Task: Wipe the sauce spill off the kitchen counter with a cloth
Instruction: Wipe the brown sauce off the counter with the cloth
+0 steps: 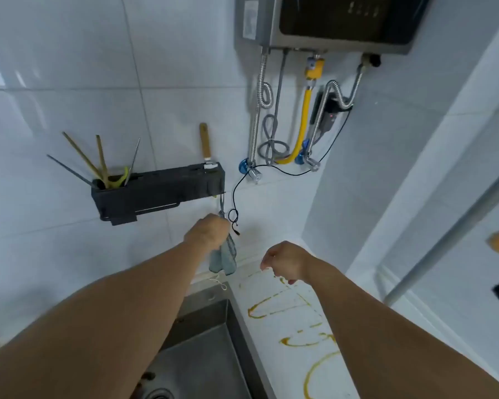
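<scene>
Grip: your left hand (207, 230) is closed around the top of the cloth (224, 259), fingers curled on it, at the centre of the frame just below the right end of the black wall rack (156, 191).
Cloth: pale blue-grey, it hangs down from your left fist in loose folds, its lower edge over the back corner where the sink meets the counter; a thin strap runs up from it toward the rack.
Right hand: your right hand (285, 262) holds nothing, fingers loosely curled and pointing down, hovering right of centre above the far end of the spill.
Spill: the sauce spill (283, 309) lies in thin brown-yellow loops and streaks on the white counter (271, 338), lower centre-right, below and to the right of the cloth, apart from it.
Arms: both forearms reach in from the bottom corners, the left one crossing above the steel sink (208, 355), the right one above the counter.
Wall: utensils stand in the rack's left end; a water heater (329, 21) with hoses sits in the upper right.
</scene>
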`<action>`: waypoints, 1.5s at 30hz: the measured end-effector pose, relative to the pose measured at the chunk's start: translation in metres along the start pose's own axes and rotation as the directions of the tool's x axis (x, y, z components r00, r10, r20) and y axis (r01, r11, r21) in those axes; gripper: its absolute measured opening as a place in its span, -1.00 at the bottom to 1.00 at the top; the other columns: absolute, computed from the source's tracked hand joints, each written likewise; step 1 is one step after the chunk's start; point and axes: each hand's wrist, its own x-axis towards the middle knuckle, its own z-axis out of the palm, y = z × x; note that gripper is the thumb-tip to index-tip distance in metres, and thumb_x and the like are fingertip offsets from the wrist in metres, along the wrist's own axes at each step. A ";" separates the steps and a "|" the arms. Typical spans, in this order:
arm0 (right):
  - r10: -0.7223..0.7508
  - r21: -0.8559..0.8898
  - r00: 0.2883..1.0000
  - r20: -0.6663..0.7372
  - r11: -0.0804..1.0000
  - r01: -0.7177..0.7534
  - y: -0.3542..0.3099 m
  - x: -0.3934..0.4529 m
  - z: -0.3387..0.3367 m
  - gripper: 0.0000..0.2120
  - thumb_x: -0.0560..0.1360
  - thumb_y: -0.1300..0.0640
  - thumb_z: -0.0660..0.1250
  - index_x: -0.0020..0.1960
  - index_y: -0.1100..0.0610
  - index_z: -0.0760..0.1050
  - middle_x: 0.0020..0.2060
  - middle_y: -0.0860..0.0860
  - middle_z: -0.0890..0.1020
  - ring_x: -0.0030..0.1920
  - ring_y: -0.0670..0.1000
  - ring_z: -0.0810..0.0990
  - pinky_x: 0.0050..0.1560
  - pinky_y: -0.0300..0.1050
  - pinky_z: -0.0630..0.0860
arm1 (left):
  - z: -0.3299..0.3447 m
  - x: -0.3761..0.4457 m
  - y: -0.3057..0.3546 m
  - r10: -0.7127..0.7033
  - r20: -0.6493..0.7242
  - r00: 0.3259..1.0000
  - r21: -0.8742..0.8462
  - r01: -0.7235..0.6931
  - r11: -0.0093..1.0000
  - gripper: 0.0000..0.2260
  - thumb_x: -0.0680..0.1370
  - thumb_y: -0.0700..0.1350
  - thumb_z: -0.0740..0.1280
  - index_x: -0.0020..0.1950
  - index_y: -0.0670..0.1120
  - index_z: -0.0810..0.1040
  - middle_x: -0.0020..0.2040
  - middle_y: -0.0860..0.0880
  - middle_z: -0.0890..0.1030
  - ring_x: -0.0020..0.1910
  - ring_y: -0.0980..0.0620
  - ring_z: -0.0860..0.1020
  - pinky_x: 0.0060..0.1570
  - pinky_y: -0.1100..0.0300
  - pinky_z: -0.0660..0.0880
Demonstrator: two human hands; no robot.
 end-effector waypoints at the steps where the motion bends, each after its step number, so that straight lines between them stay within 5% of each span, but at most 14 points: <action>1: -0.027 -0.005 0.999 0.022 1.000 0.027 0.006 0.013 -0.006 -0.72 0.63 0.22 0.22 -0.03 -0.02 0.67 -0.16 0.02 0.63 -0.15 0.07 0.60 -0.28 -0.14 0.57 | 0.003 0.006 0.004 -0.036 -0.014 0.999 -0.006 0.036 0.999 -0.71 0.63 -0.10 0.10 0.18 -0.19 0.54 0.04 -0.16 0.58 -0.05 -0.15 0.56 0.05 0.07 0.52; 7: -0.107 -0.017 0.989 0.101 0.994 0.110 0.030 0.070 -0.032 -0.77 0.65 0.20 0.27 -0.04 0.00 0.67 -0.22 0.00 0.60 -0.19 0.11 0.57 -0.24 -0.09 0.56 | 0.017 0.036 0.026 -0.213 -0.145 0.966 -0.147 0.191 0.970 -0.53 0.68 -0.02 0.16 0.58 -0.13 0.27 0.50 -0.17 0.37 0.42 -0.23 0.42 0.33 0.00 0.43; 13: -0.215 0.053 0.971 0.107 0.976 0.211 0.035 0.121 -0.048 -0.82 0.60 0.11 0.31 -0.10 -0.04 0.66 -0.27 0.01 0.65 -0.35 0.00 0.55 -0.40 -0.20 0.49 | 0.014 0.036 0.035 -0.284 -0.189 0.940 -0.416 0.186 0.890 -0.73 0.67 -0.06 0.28 0.21 -0.21 0.64 0.17 -0.22 0.66 0.19 -0.24 0.60 0.15 0.02 0.54; 16: -0.322 0.068 0.947 -0.015 0.944 0.322 0.018 0.140 -0.049 -0.81 0.58 0.07 0.35 0.17 -0.06 0.62 0.03 0.02 0.70 -0.10 0.01 0.63 -0.07 -0.13 0.55 | -0.003 0.014 0.043 -0.196 -0.240 0.951 -0.568 0.026 0.823 -0.82 0.68 -0.14 0.29 -0.09 -0.10 0.60 -0.10 -0.11 0.63 -0.02 -0.13 0.58 -0.02 0.15 0.55; 19: -0.378 0.056 0.921 0.095 0.926 0.375 -0.003 0.146 -0.044 -0.37 0.53 -0.01 0.46 0.56 -0.08 0.37 0.29 0.01 0.55 0.23 0.08 0.59 0.16 -0.08 0.50 | -0.036 -0.014 0.050 -0.100 -0.335 0.937 -0.606 -0.133 0.784 -0.75 0.69 -0.15 0.29 -0.20 -0.04 0.51 -0.25 0.05 0.60 -0.20 0.07 0.59 0.05 0.09 0.56; 23: -0.459 0.026 0.880 0.120 0.888 0.459 -0.018 0.151 -0.036 -0.77 0.59 -0.02 0.45 0.17 0.08 0.65 0.02 0.06 0.69 0.06 0.12 0.68 -0.03 -0.13 0.52 | -0.069 -0.048 0.035 -0.047 -0.365 0.930 -0.634 -0.211 0.744 -0.73 0.68 -0.10 0.30 -0.22 -0.01 0.50 -0.29 0.08 0.57 -0.27 0.06 0.55 -0.14 0.22 0.59; 27: -0.413 -0.052 0.889 0.197 0.901 0.431 -0.012 0.138 -0.043 -0.73 0.61 -0.09 0.42 0.12 0.10 0.69 -0.04 0.05 0.73 -0.05 0.04 0.69 -0.06 -0.13 0.52 | -0.058 -0.069 0.000 -0.188 -0.469 0.863 -0.501 -0.085 0.861 -0.77 0.70 -0.05 0.20 -0.04 -0.15 0.53 -0.11 -0.10 0.65 -0.05 -0.20 0.63 0.05 -0.10 0.62; 33: -0.225 0.124 0.940 0.257 0.972 0.199 0.018 0.087 -0.070 -0.66 0.56 -0.20 0.45 0.15 0.05 0.68 -0.03 -0.04 0.79 -0.01 -0.02 0.77 0.20 0.05 0.65 | -0.026 -0.083 -0.015 -0.133 -0.507 0.852 -0.137 0.073 0.988 -0.76 0.73 0.08 -0.02 0.02 0.00 0.33 -0.04 -0.18 0.60 -0.08 -0.25 0.55 -0.06 -0.04 0.47; 35: -0.224 0.263 0.945 0.239 0.952 0.159 0.024 0.062 -0.079 -0.57 0.57 -0.18 0.45 0.24 0.13 0.67 0.05 0.04 0.78 0.09 0.08 0.75 0.28 0.14 0.62 | -0.026 -0.086 -0.009 -0.142 -0.434 0.890 -0.184 0.067 0.981 -0.76 0.73 0.03 0.01 0.07 -0.05 0.39 -0.01 -0.19 0.61 0.00 -0.28 0.58 0.02 -0.05 0.50; 37: -0.273 0.553 0.941 0.201 0.825 0.121 0.030 0.035 -0.088 -0.54 0.57 -0.16 0.43 0.31 0.14 0.65 0.19 0.11 0.73 0.21 0.14 0.71 0.38 0.22 0.54 | -0.033 -0.090 0.001 -0.184 -0.314 0.931 -0.518 -0.005 0.855 -0.76 0.73 -0.02 0.13 0.14 -0.13 0.52 0.07 -0.20 0.63 0.10 -0.27 0.61 0.09 -0.03 0.55; 40: -0.362 0.874 0.917 0.166 0.485 0.033 0.044 -0.008 -0.091 -0.38 0.52 -0.33 0.41 0.42 0.04 0.60 0.38 0.13 0.62 0.40 0.19 0.58 0.39 0.27 0.51 | -0.025 -0.105 0.010 -0.054 0.080 0.995 -0.972 0.090 0.217 -0.48 0.61 0.28 0.29 0.25 -0.15 0.60 0.13 -0.15 0.70 0.11 -0.17 0.66 0.29 -0.14 0.55; 41: -0.358 0.881 0.917 0.176 0.472 0.015 0.051 -0.024 -0.083 -0.34 0.49 -0.37 0.44 0.44 0.01 0.58 0.40 0.11 0.60 0.42 0.20 0.56 0.37 0.29 0.52 | -0.012 -0.112 0.006 0.059 0.226 0.972 -0.963 0.214 0.164 -0.33 0.54 0.41 0.27 0.30 -0.16 0.59 0.19 -0.16 0.68 0.19 -0.18 0.64 0.36 -0.18 0.48; 43: -0.241 0.806 0.944 0.225 0.590 -0.041 0.077 -0.047 -0.054 -0.36 0.46 -0.24 0.55 0.44 0.02 0.57 0.38 0.12 0.62 0.39 0.20 0.59 0.38 0.28 0.51 | 0.026 -0.128 -0.006 0.233 0.450 0.862 -0.877 0.377 0.298 -0.21 0.48 0.48 0.29 0.30 -0.21 0.57 0.29 -0.17 0.61 0.30 -0.20 0.55 0.41 -0.13 0.38; 45: -0.090 0.772 0.975 0.204 0.628 -0.104 0.110 -0.068 -0.022 -0.48 0.53 0.06 0.54 0.44 0.17 0.55 0.32 0.17 0.65 0.32 0.21 0.64 0.36 0.24 0.54 | 0.058 -0.145 -0.013 0.236 0.539 0.809 -0.798 0.401 0.449 -0.44 0.56 0.27 0.39 0.28 -0.19 0.61 0.29 -0.16 0.62 0.21 -0.18 0.60 0.30 -0.05 0.49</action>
